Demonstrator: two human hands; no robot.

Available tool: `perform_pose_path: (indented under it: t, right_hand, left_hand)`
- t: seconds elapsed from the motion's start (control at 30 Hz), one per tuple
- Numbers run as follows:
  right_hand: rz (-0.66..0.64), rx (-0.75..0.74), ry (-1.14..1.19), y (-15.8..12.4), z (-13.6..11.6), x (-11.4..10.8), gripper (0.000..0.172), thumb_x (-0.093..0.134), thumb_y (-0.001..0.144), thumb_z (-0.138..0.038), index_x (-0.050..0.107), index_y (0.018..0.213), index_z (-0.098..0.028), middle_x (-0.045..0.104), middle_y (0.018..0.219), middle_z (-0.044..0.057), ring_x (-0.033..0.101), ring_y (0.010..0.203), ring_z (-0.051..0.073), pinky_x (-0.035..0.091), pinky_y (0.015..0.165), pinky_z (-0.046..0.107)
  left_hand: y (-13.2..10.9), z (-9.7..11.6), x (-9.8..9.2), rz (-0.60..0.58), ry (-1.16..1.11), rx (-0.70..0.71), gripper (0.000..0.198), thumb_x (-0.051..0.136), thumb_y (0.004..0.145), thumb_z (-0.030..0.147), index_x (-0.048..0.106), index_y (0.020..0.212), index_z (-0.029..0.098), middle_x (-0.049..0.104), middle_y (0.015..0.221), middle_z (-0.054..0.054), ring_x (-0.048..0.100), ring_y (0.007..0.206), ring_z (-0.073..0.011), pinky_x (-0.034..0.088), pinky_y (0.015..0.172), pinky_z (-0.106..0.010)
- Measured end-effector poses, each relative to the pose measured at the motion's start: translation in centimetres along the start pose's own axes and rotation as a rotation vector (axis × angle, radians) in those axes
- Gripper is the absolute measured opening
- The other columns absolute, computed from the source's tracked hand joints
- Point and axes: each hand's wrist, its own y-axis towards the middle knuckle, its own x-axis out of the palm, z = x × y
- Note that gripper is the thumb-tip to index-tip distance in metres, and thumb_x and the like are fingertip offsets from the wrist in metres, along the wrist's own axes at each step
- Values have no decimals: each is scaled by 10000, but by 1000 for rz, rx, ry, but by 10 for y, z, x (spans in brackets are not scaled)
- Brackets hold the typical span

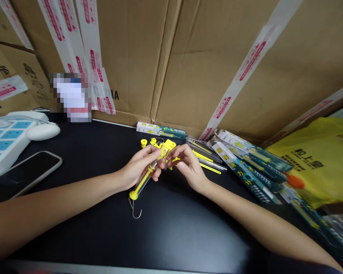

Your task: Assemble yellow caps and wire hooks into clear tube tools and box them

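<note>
My left hand (140,165) is closed around a spring scale (144,179) with a clear tube and yellow end pieces. It slants, its yellow top cap (168,144) toward the far right and its metal hook (136,217) hanging from the near end. A bent metal loop (165,160) shows by the cap. Beside this loop my right hand (191,167) has its fingers curled in, thumb near the fingertips; what they grip, if anything, is hidden. Small yellow parts (143,143) lie behind the hands on the black table (171,236).
Printed spring-scale boxes (240,171) are piled at right, near a yellow bag (311,160). Another box (161,130) lies behind. Clear tubes and yellow strips (207,154) lie right of my hands. A phone (25,173) and power strip (14,140) are left; cardboard (131,57) walls the back.
</note>
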Motion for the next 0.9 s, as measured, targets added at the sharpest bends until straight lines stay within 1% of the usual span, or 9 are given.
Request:
perform_pose_path:
  t: [0.1,0.17,0.23,0.33,0.47,0.53,0.6,0.73,0.9]
  right_hand:
    - [37,98,90,5,-2,4,358,623,823,-532,519,993,-234,555,873,14,570,759,150,512,662,296]
    - [24,146,117,7,-4,7,338,661,801,-506,563,953,-220,565,796,-4,561,687,130,495,616,271]
    - [12,181,153,9,-5,9,299,681,795,-469,591,914,-210,575,750,-16,557,641,114,488,605,261]
    - [45,226,247,10,-6,7,288,704,782,-439,606,932,-214,611,796,-11,578,665,109,507,613,249]
    - [212,267,323,19,-8,-8,296,692,789,-440,608,982,-232,634,890,3,606,771,124,538,632,240]
    - [292,281,334,25,-9,-19,304,679,791,-456,597,992,-243,645,894,2,618,785,131,544,623,243]
    - [337,297,345,30,-8,-29,324,693,772,-465,597,991,-246,661,887,2,628,760,132,547,607,245]
    - [343,293,367,33,-4,-37,311,725,752,-449,620,958,-241,682,848,0,636,722,124,553,626,245]
    - [340,283,381,31,-3,-33,289,724,763,-441,633,947,-238,686,843,-5,645,765,119,553,699,238]
  left_hand:
    - [-1,-2,5,22,18,-14,288,661,819,393,483,867,172,618,696,22,577,490,-81,496,451,-190]
    - [-2,-5,8,35,17,-34,292,677,810,385,490,876,170,624,710,24,590,509,-80,503,469,-190]
    - [-3,-7,10,49,9,-47,282,681,813,369,496,874,166,634,725,19,604,532,-80,517,504,-196]
    - [-6,-8,12,50,-26,-75,227,622,865,350,510,890,154,653,745,-3,632,566,-93,547,588,-233]
    - [-10,-11,12,1,-35,-203,197,527,926,336,534,949,140,692,815,-60,696,662,-140,556,693,-282]
    - [-11,-13,11,-51,-8,-280,218,543,919,337,551,1009,139,701,870,-80,715,719,-163,552,717,-293]
    - [-12,-15,10,-100,24,-319,253,579,900,334,563,1065,143,702,919,-89,721,761,-174,549,732,-297]
    - [-11,-17,8,-128,71,-326,278,587,894,337,560,1092,144,693,1017,-111,725,791,-178,546,743,-286]
    - [-11,-17,8,-187,90,-367,329,573,898,382,520,1136,162,677,1105,-141,724,717,-174,542,676,-283]
